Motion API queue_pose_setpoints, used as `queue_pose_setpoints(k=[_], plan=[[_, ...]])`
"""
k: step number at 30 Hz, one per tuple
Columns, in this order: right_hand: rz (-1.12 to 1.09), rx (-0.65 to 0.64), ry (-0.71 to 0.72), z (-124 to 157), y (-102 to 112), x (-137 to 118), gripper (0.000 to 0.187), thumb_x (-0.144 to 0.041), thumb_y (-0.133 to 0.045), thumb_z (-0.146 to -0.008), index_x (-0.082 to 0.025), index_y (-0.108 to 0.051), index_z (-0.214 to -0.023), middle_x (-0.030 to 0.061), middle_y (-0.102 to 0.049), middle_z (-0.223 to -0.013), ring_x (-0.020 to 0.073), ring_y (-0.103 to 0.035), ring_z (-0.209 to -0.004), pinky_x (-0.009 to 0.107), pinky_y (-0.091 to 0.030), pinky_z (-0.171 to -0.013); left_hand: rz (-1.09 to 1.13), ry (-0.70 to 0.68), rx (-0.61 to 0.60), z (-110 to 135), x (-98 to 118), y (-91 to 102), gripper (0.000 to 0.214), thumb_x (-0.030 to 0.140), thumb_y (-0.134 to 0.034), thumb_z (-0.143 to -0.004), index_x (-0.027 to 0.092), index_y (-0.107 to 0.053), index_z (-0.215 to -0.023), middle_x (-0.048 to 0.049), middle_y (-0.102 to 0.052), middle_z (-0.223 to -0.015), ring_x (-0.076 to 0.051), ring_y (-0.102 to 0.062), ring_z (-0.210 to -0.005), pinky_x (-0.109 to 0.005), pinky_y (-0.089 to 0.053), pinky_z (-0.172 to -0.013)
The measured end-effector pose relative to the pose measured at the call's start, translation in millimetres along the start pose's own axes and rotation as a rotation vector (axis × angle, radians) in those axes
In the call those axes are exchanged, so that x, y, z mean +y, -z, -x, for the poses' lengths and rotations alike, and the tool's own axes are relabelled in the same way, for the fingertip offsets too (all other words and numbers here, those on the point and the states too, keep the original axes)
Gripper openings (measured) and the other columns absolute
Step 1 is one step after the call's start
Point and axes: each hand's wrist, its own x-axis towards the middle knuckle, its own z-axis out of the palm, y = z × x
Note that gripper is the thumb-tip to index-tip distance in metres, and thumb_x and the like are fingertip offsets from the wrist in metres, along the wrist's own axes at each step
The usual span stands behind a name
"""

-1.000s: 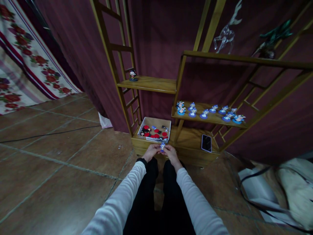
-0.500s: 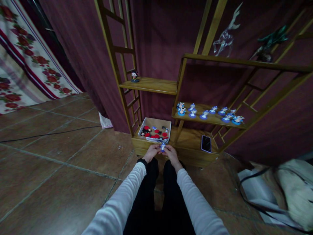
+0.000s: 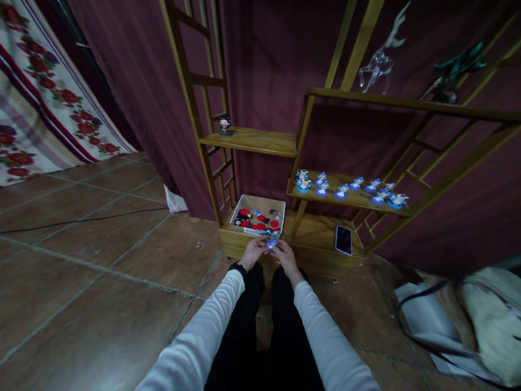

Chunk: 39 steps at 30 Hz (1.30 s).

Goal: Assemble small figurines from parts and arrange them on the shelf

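Observation:
My left hand (image 3: 253, 252) and my right hand (image 3: 286, 255) meet in front of the bottom shelf, fingers pinched together on a small blue figurine (image 3: 271, 244) held between them. Just beyond them a white box (image 3: 258, 218) holds several red discs, dark pieces and blue bits. On the middle shelf (image 3: 345, 199) to the right stand several similar blue-based figurines (image 3: 321, 187) in rows. A single dark figurine (image 3: 224, 125) stands on the higher left shelf.
A phone (image 3: 343, 239) lies flat on the bottom shelf right of the box. A glass deer (image 3: 380, 60) and a green ornament (image 3: 456, 65) stand on the top shelf. A bag with straps (image 3: 480, 315) lies on the tiled floor at right. A cable (image 3: 81, 220) crosses the floor left.
Both hands have stayed together on the figurine, turning it slightly so its blue base shows more. The view has shifted a little.

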Motion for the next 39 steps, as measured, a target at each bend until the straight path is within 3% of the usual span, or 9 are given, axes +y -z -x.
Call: queue_pose_setpoints(k=[9,15,21,30,39], plan=[[0.04,0.117,0.115,-2.9,-2.6,6.7,0.036,-0.031,-0.07,-0.054,-0.023,-0.049,-0.082,-0.0018,-0.06,-0.082,0.0156,-0.057,-0.076,0.028,-0.049,-0.066,0.033,-0.018,0.038,3.3,7.3,-6.0,0.027,0.011,-0.073,-0.048,0.012,-0.061,-0.072,0.0014,-0.061,-0.056,-0.009,-0.053,-0.05,-0.021,-0.042,-0.053],[0.091,0.024,0.184,-1.0,-0.1,3.4,0.025,-0.026,-0.066,-0.058,-0.021,-0.052,-0.078,-0.0021,-0.059,-0.079,0.0144,-0.057,-0.076,0.028,-0.044,-0.075,0.101,0.031,0.003,5.0,7.9,-2.9,0.026,0.018,-0.076,-0.054,0.012,-0.062,-0.074,-0.0009,-0.063,-0.063,-0.01,-0.058,-0.058,-0.024,-0.048,-0.062],[0.098,0.035,0.212,1.5,-1.2,0.5,0.025,-0.027,-0.066,-0.059,-0.021,-0.053,-0.08,-0.0015,-0.06,-0.081,0.0143,-0.057,-0.077,0.028,-0.043,-0.079,0.142,0.053,-0.006,7.2,8.5,-1.8,0.027,0.024,-0.077,-0.056,0.011,-0.062,-0.075,-0.0025,-0.065,-0.067,-0.011,-0.06,-0.06,-0.026,-0.05,-0.066],[0.146,0.011,0.185,3.5,-3.2,-2.5,0.023,-0.028,-0.067,-0.059,-0.021,-0.054,-0.076,-0.0008,-0.062,-0.077,0.0155,-0.058,-0.075,0.029,-0.045,-0.076,0.06,0.084,0.055,1.2,4.3,1.2,0.017,0.019,-0.074,-0.059,0.01,-0.063,-0.069,-0.0024,-0.064,-0.06,-0.01,-0.059,-0.054,-0.023,-0.051,-0.059],[0.052,0.019,0.024,0.8,-5.0,1.2,0.033,-0.038,-0.071,-0.055,-0.019,-0.055,-0.077,0.0001,-0.063,-0.076,0.015,-0.06,-0.069,0.03,-0.051,-0.065,0.079,0.144,0.084,-3.3,3.5,1.9,0.013,0.015,-0.073,-0.058,0.009,-0.064,-0.065,-0.0024,-0.062,-0.055,-0.009,-0.057,-0.049,-0.022,-0.049,-0.053]])
